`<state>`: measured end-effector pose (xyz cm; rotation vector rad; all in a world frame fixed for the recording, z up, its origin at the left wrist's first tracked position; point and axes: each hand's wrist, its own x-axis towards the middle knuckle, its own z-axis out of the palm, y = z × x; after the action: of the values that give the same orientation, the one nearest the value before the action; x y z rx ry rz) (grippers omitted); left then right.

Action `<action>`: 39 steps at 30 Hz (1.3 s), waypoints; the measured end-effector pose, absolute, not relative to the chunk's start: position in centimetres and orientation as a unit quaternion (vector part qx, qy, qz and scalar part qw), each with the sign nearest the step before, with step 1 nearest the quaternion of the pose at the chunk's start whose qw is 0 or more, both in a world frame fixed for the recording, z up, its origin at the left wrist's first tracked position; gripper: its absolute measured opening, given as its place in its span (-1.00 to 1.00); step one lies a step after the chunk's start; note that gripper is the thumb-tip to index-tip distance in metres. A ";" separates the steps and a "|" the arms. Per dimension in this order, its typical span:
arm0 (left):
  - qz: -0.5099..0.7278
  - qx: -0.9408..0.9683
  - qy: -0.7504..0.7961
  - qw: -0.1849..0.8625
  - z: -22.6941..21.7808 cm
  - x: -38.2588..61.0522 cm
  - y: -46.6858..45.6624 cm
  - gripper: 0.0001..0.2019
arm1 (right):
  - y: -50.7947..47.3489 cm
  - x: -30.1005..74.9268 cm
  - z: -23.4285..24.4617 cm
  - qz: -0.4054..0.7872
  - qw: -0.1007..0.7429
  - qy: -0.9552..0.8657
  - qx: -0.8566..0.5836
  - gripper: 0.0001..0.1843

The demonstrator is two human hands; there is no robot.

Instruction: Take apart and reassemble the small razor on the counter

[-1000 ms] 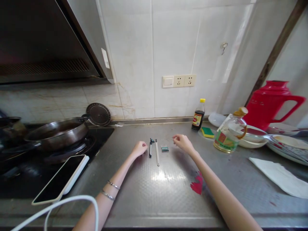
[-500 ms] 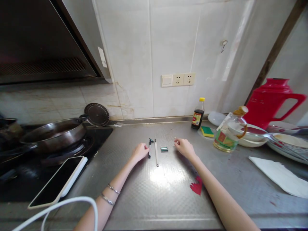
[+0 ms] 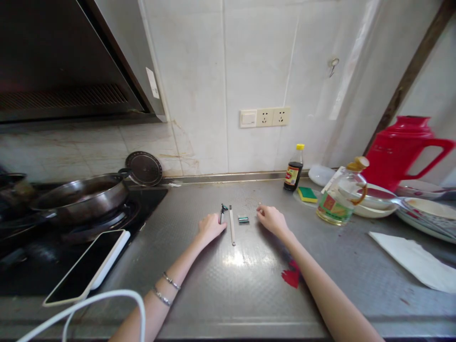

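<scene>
Left hand (image 3: pixel 211 227) has shifted right over razor (image 3: pixel 223 213) handle, likely beginning handling; can't tell its or right hand's (image 3: pixel 272 219) grip.

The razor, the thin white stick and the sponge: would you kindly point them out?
Razor (image 3: pixel 222 217): head view, upper handle.
Thin white stick (image 3: pixel 232 225): head view, middle of its length.
Sponge (image 3: pixel 307 194): head view, green top.

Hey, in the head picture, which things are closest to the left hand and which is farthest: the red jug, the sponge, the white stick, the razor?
From the left hand:
1. razor, right at the fingers
2. white stick, just right of it
3. sponge, farther right, toward the wall
4. red jug, far right
</scene>
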<state>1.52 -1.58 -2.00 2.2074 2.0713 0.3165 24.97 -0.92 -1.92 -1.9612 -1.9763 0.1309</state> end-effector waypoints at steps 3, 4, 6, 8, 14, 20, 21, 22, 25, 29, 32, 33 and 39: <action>0.099 0.726 0.679 0.040 -2.0 1.7 -1.7 -0.76 | -1.0 24.9 -1.8 0.049 0.172 -0.698 -0.693 -0.68; 0.098 0.727 0.679 0.039 -2.0 1.7 -1.8 -0.76 | -1.0 24.9 -1.8 0.048 0.171 -0.698 -0.693 -0.67; 0.095 0.730 0.676 0.038 -2.0 1.8 -1.8 -0.77 | -1.0 24.9 -1.7 0.048 0.171 -0.700 -0.691 -0.67; 0.091 0.734 0.672 0.035 -2.0 1.8 -1.9 -0.77 | -1.0 24.8 -1.7 0.048 0.169 -0.702 -0.690 -0.66; 0.089 0.740 0.666 0.022 -2.2 2.1 -2.0 -0.77 | -1.0 24.8 -2.0 0.035 0.178 -0.706 -0.685 -0.67; 0.106 0.731 0.674 0.007 -1.8 2.3 -2.2 -0.76 | -0.9 24.9 -2.2 0.019 0.214 -0.690 -0.691 -0.68; 0.115 0.728 0.676 0.001 -1.7 2.4 -2.3 -0.75 | -0.9 25.0 -2.2 0.023 0.227 -0.685 -0.692 -0.68; 0.124 0.725 0.677 -0.005 -1.5 2.5 -2.3 -0.74 | -0.8 25.0 -2.2 0.033 0.244 -0.681 -0.689 -0.69; 0.150 0.718 0.679 -0.012 -1.0 2.9 -2.6 -0.75 | -0.4 24.8 -2.2 0.094 0.323 -0.677 -0.654 -0.69; 0.187 0.730 0.657 -0.029 -0.4 3.7 -3.5 -0.77 | -0.3 23.7 -2.2 0.195 0.436 -0.674 -0.563 -0.70; 0.201 0.748 0.631 -0.044 0.0 4.3 -4.4 -0.78 | -0.9 22.2 -1.9 0.274 0.477 -0.661 -0.510 -0.70; 0.205 0.754 0.622 -0.047 0.1 4.5 -4.6 -0.78 | -1.3 21.6 -1.7 0.313 0.484 -0.651 -0.494 -0.69; 0.216 0.777 0.591 -0.035 0.3 5.1 -5.6 -0.78 | -3.2 19.5 -0.9 0.535 0.511 -0.546 -0.392 -0.63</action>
<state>5.08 -5.62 0.33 2.4959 1.8984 0.6926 19.51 -3.18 -0.89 -0.9443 -1.3145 1.2887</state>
